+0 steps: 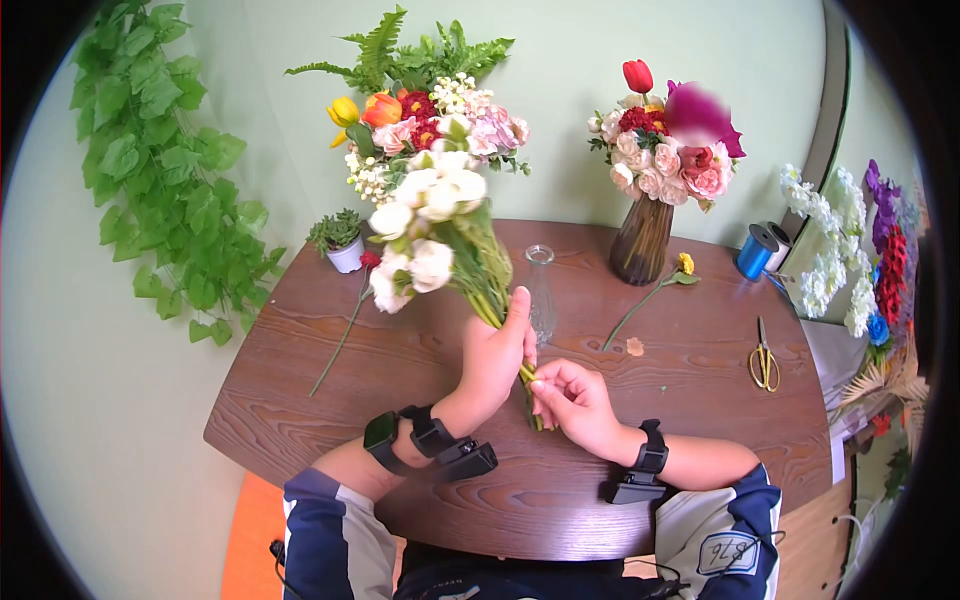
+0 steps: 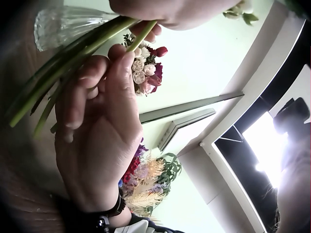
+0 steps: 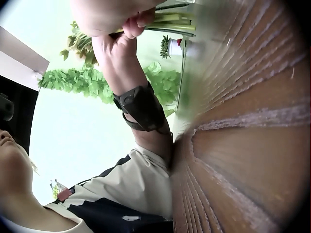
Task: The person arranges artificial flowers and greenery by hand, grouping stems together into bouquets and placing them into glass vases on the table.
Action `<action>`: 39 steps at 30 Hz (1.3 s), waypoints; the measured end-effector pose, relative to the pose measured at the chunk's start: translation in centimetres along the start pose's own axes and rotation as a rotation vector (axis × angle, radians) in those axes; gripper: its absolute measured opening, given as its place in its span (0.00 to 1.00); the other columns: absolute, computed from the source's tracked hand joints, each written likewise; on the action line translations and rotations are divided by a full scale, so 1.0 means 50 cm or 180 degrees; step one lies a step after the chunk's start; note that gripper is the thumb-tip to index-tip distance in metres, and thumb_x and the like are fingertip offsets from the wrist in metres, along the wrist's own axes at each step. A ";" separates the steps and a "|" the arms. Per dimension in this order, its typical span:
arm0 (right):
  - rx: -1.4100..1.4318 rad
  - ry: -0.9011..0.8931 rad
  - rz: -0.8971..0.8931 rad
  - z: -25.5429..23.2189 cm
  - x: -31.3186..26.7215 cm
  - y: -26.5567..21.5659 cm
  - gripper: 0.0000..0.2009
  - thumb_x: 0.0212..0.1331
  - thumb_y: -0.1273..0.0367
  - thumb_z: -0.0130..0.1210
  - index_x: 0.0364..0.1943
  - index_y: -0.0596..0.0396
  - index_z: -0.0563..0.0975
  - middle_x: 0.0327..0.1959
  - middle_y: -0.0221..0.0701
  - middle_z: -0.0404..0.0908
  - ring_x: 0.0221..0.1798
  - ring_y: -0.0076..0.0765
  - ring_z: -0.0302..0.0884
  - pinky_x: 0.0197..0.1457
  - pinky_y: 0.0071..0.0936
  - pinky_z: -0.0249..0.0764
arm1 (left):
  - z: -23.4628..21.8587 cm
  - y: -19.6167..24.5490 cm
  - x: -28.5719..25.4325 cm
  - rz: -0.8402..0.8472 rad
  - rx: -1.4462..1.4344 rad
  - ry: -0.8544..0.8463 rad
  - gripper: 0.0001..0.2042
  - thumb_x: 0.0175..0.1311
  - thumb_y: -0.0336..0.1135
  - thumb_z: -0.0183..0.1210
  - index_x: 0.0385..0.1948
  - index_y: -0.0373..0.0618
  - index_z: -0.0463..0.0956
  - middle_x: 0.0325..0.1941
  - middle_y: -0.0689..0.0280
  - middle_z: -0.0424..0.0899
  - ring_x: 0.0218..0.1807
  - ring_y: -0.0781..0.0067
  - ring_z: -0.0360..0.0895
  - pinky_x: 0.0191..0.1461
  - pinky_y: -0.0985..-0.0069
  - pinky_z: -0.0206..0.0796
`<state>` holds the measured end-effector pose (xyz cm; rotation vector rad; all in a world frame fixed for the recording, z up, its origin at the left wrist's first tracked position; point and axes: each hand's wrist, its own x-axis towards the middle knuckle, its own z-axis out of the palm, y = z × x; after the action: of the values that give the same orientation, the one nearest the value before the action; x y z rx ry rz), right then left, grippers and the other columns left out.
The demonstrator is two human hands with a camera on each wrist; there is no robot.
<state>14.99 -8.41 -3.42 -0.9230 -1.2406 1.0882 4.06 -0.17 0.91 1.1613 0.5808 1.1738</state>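
My left hand [image 1: 492, 358] grips a bunch of green stems [image 2: 63, 65] topped by white flowers [image 1: 430, 205], which tilt up and to the left over the table. Lower on the bunch, my right hand [image 1: 582, 408] pinches a stem between thumb and forefinger, as the left wrist view shows close up. Cut ends [image 1: 540, 420] of several stems stick out below it. In the right wrist view my left hand [image 3: 116, 51] is partly hidden behind my right. Just beyond the hands stands a clear glass vase [image 1: 540, 285], partly covered by the left hand.
Mixed flowers [image 1: 405, 120] with fern fronds show behind the white ones, their lower ends hidden. A dark vase [image 1: 640, 240] of flowers stands back right. A red-flowered stem [image 1: 340, 335], a yellow-flowered stem [image 1: 640, 305], scissors [image 1: 764, 362], ribbon spools [image 1: 757, 252] and a potted succulent [image 1: 342, 240] surround the hands.
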 end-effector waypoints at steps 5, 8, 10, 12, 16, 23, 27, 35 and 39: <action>-0.0318 -0.0073 -0.0043 0.000 0.002 0.006 0.03 0.61 0.76 0.48 0.37 0.60 0.72 0.21 0.25 0.75 0.19 0.12 0.66 0.22 0.12 0.63 | 0.001 -0.013 0.002 -0.0179 0.0503 -0.0241 0.07 0.65 0.33 0.50 0.28 0.44 0.64 0.15 0.72 0.65 0.16 0.86 0.62 0.18 0.86 0.54; -0.0564 0.0181 -0.0402 0.001 0.003 0.004 0.03 0.60 0.76 0.49 0.37 0.60 0.72 0.21 0.25 0.75 0.20 0.13 0.67 0.22 0.12 0.64 | 0.007 -0.020 0.000 0.0037 0.0097 -0.0341 0.06 0.66 0.32 0.48 0.28 0.44 0.63 0.15 0.73 0.65 0.17 0.86 0.62 0.19 0.86 0.54; -0.0453 0.0257 -0.0396 0.001 0.002 0.008 0.04 0.59 0.76 0.50 0.37 0.60 0.72 0.22 0.25 0.76 0.20 0.13 0.68 0.22 0.12 0.64 | 0.012 -0.021 -0.004 0.0123 0.0215 -0.0340 0.06 0.66 0.32 0.47 0.28 0.44 0.63 0.16 0.73 0.65 0.17 0.86 0.62 0.19 0.86 0.54; -0.0349 0.0328 -0.0392 0.002 0.000 0.009 0.04 0.59 0.77 0.51 0.37 0.60 0.72 0.22 0.26 0.76 0.21 0.13 0.68 0.23 0.12 0.64 | 0.013 -0.021 -0.006 0.0215 0.0326 -0.0337 0.06 0.67 0.32 0.47 0.28 0.44 0.62 0.16 0.73 0.65 0.17 0.87 0.61 0.19 0.87 0.53; -0.0305 0.0229 -0.0492 0.004 0.000 0.004 0.04 0.58 0.76 0.52 0.36 0.59 0.72 0.28 0.25 0.74 0.24 0.13 0.67 0.26 0.12 0.65 | 0.003 -0.029 -0.009 0.0387 0.0429 -0.0552 0.08 0.67 0.34 0.46 0.27 0.44 0.62 0.15 0.73 0.64 0.17 0.88 0.60 0.18 0.86 0.52; 0.0146 0.0397 -0.0241 -0.023 0.026 0.046 0.09 0.66 0.67 0.41 0.38 0.57 0.72 0.33 0.25 0.70 0.39 0.21 0.66 0.43 0.17 0.63 | -0.009 -0.027 -0.002 0.0545 0.0295 -0.0547 0.14 0.65 0.42 0.51 0.24 0.42 0.65 0.15 0.76 0.64 0.16 0.88 0.58 0.19 0.84 0.51; -0.0501 0.0193 -0.0538 -0.013 0.022 0.019 0.06 0.63 0.70 0.46 0.38 0.57 0.72 0.35 0.28 0.72 0.38 0.22 0.67 0.42 0.21 0.65 | -0.005 -0.028 -0.003 0.0543 0.0201 -0.0358 0.14 0.65 0.42 0.51 0.24 0.43 0.65 0.14 0.76 0.64 0.16 0.88 0.58 0.18 0.84 0.51; -0.2894 0.0643 -0.2221 -0.015 0.018 -0.041 0.05 0.41 0.74 0.61 0.22 0.55 0.75 0.21 0.32 0.72 0.27 0.37 0.68 0.29 0.27 0.65 | 0.010 -0.035 -0.027 0.0591 0.0295 -0.0510 0.13 0.67 0.40 0.49 0.25 0.42 0.64 0.15 0.76 0.63 0.17 0.87 0.58 0.19 0.83 0.51; -0.3514 0.0691 -0.2599 -0.014 0.013 -0.053 0.05 0.39 0.72 0.62 0.19 0.53 0.77 0.17 0.29 0.71 0.22 0.34 0.68 0.24 0.28 0.63 | 0.016 -0.029 -0.035 0.0585 0.0202 -0.0546 0.13 0.67 0.40 0.48 0.24 0.42 0.63 0.15 0.76 0.63 0.18 0.87 0.57 0.19 0.83 0.50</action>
<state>16.00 -8.44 -0.81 -1.0952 -1.7982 -0.4202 4.74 -2.02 -0.47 1.3774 0.3892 1.2029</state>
